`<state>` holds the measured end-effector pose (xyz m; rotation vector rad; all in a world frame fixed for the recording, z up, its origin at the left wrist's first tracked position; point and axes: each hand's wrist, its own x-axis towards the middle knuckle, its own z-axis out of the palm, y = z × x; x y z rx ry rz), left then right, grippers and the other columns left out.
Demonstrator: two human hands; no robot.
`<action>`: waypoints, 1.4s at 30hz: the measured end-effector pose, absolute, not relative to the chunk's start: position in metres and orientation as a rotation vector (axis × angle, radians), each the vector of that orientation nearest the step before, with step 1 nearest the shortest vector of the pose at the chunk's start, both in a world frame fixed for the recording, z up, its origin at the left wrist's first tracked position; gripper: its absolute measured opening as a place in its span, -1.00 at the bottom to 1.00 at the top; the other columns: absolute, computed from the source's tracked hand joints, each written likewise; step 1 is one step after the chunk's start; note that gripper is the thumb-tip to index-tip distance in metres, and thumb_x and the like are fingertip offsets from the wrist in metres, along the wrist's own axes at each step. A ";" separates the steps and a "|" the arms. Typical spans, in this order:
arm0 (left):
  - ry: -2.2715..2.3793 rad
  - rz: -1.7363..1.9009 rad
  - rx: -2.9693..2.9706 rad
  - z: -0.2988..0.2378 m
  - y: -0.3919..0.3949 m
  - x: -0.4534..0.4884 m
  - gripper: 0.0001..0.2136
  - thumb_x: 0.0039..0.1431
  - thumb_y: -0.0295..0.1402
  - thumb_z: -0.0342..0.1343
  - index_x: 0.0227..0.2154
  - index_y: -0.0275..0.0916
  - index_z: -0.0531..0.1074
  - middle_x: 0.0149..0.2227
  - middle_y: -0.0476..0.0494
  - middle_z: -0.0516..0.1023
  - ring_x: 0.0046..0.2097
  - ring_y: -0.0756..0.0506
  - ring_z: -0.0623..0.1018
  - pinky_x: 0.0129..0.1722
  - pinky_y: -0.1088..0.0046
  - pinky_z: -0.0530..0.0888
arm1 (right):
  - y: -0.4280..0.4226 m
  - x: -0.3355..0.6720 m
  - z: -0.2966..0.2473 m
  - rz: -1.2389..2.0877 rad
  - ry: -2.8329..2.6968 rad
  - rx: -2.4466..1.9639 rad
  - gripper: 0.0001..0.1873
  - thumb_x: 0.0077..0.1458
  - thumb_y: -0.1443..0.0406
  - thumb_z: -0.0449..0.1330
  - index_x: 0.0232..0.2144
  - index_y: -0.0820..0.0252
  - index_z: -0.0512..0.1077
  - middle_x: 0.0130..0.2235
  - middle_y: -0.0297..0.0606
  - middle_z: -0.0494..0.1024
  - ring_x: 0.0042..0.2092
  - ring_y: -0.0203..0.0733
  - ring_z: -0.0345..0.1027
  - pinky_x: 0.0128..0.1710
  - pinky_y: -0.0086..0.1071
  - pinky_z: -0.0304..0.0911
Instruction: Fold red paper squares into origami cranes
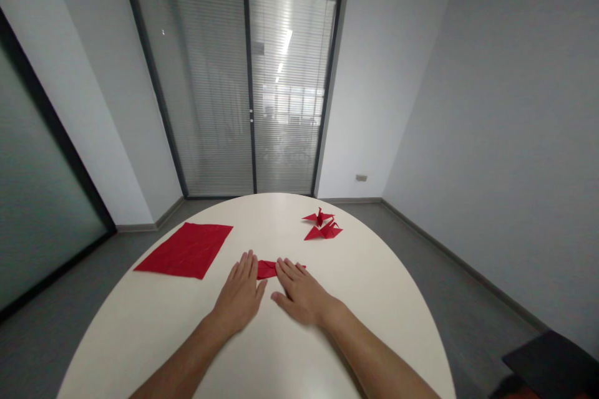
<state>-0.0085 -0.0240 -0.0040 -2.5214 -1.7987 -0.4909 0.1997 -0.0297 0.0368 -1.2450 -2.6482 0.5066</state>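
Note:
A narrow piece of folded red paper (266,269) lies flat on the white table, with part of it covered by my hands. My left hand (241,293) rests at its left end, palm down, fingers stretched out. Over its right part lies my right hand (299,292), also flat with the fingers extended; a red tip shows just past those fingers. Neither hand is gripping anything. Beyond my right hand stand two folded red paper cranes, one farther back (319,218) and one nearer (324,232), close together.
A flat red paper sheet (187,250) lies at the left of the round white table (271,355). Glass doors with blinds (253,87) are behind it. A dark object (556,361) sits at the lower right, beyond the table edge. Walls stand on both sides.

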 end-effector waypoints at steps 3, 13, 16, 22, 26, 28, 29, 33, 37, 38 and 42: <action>-1.557 -0.618 -2.642 -0.003 -0.027 0.000 -0.45 0.42 -0.25 -0.23 0.37 -0.42 -0.01 0.41 -0.38 -0.04 0.42 -0.23 0.00 0.34 0.07 0.14 | -0.028 0.200 0.035 0.477 -2.622 -1.247 -0.27 0.36 0.06 -0.13 0.40 0.38 -0.10 0.41 0.06 -0.11 0.44 0.04 -0.28 0.39 0.00 -0.25; -1.520 -0.545 -2.796 -0.006 -0.030 0.005 -0.48 0.39 -0.19 -0.12 0.30 -0.39 0.17 0.35 -0.42 0.15 0.37 -0.27 0.18 0.30 0.04 0.21 | -0.026 0.215 0.051 0.546 -2.688 -1.348 -0.29 0.34 0.12 -0.08 0.38 0.45 -0.04 0.40 0.14 -0.11 0.43 0.13 -0.26 0.36 0.03 -0.18; -1.544 -0.527 -2.800 0.000 -0.030 0.005 -0.50 0.37 -0.24 -0.07 0.29 -0.33 0.19 0.35 -0.35 0.18 0.36 -0.24 0.21 0.31 0.06 0.22 | -0.026 0.219 0.063 0.385 -2.687 -1.308 -0.43 0.31 0.18 -0.01 0.27 0.36 0.24 0.32 0.11 0.22 0.34 0.16 0.07 0.28 0.04 -0.02; -1.510 -0.654 -2.802 0.007 -0.024 0.003 -0.60 0.35 -0.37 -0.06 0.20 -0.25 0.34 0.28 -0.25 0.35 0.30 -0.20 0.34 0.27 0.09 0.29 | -0.022 0.217 0.072 0.116 -2.699 -1.182 -0.78 0.21 0.30 0.11 -0.35 0.20 0.57 -0.25 -0.13 0.64 -0.11 -0.07 0.45 -0.02 -0.26 0.22; -1.466 -0.736 -2.796 0.011 -0.024 0.003 -0.65 0.32 -0.42 -0.05 0.11 -0.23 0.43 0.19 -0.23 0.47 0.22 -0.19 0.42 0.23 0.11 0.35 | -0.020 0.215 0.065 0.082 -2.594 -1.294 -0.86 0.17 0.26 0.20 -0.30 0.19 0.55 -0.23 -0.15 0.62 -0.13 -0.07 0.44 -0.13 -0.31 0.23; -1.445 -0.783 -2.789 0.014 -0.025 0.004 -0.68 0.31 -0.43 -0.03 0.06 -0.20 0.47 0.13 -0.20 0.52 0.17 -0.19 0.45 0.20 0.12 0.37 | -0.018 0.215 0.060 0.120 -2.544 -1.305 -0.84 0.18 0.24 0.20 -0.25 0.18 0.53 -0.21 -0.17 0.62 -0.13 -0.09 0.44 -0.14 -0.33 0.23; -1.434 -0.803 -2.792 0.016 -0.025 0.004 -0.69 0.31 -0.44 -0.03 0.04 -0.18 0.48 0.10 -0.18 0.53 0.15 -0.18 0.46 0.19 0.13 0.38 | -0.018 0.215 0.058 0.150 -2.524 -1.295 -0.83 0.20 0.23 0.19 -0.22 0.17 0.53 -0.20 -0.18 0.62 -0.12 -0.10 0.44 -0.13 -0.34 0.22; -1.430 -0.819 -2.803 0.021 -0.028 0.005 -0.71 0.31 -0.43 0.00 0.01 -0.13 0.50 0.06 -0.15 0.55 0.10 -0.18 0.47 0.14 0.13 0.39 | -0.015 0.215 0.051 0.275 -2.477 -1.229 -0.80 0.25 0.23 0.15 -0.16 0.12 0.54 -0.17 -0.21 0.63 -0.09 -0.13 0.45 -0.09 -0.36 0.23; -1.510 -0.793 -2.778 0.027 -0.029 0.006 -0.75 0.31 -0.41 0.04 -0.02 -0.11 0.50 0.00 -0.13 0.59 0.06 -0.18 0.50 0.06 0.18 0.43 | -0.013 0.216 0.047 0.325 -2.453 -1.186 -0.78 0.26 0.24 0.13 -0.16 0.07 0.58 -0.16 -0.23 0.64 -0.07 -0.13 0.46 -0.06 -0.36 0.25; -1.544 -0.780 -2.769 0.029 -0.029 0.007 -0.76 0.31 -0.41 0.05 -0.03 -0.12 0.51 -0.02 -0.13 0.60 0.04 -0.18 0.51 0.04 0.20 0.44 | -0.013 0.216 0.046 0.327 -2.450 -1.178 -0.77 0.26 0.24 0.13 -0.16 0.05 0.58 -0.15 -0.24 0.64 -0.07 -0.13 0.46 -0.06 -0.36 0.26; -1.640 -0.727 -2.748 0.035 -0.029 0.008 -0.81 0.29 -0.42 0.08 -0.09 -0.15 0.53 -0.08 -0.13 0.61 -0.01 -0.16 0.54 -0.01 0.28 0.47 | -0.012 0.216 0.045 0.324 -2.456 -1.135 -0.76 0.25 0.28 0.13 -0.15 0.02 0.60 -0.13 -0.28 0.65 -0.05 -0.14 0.46 -0.03 -0.36 0.26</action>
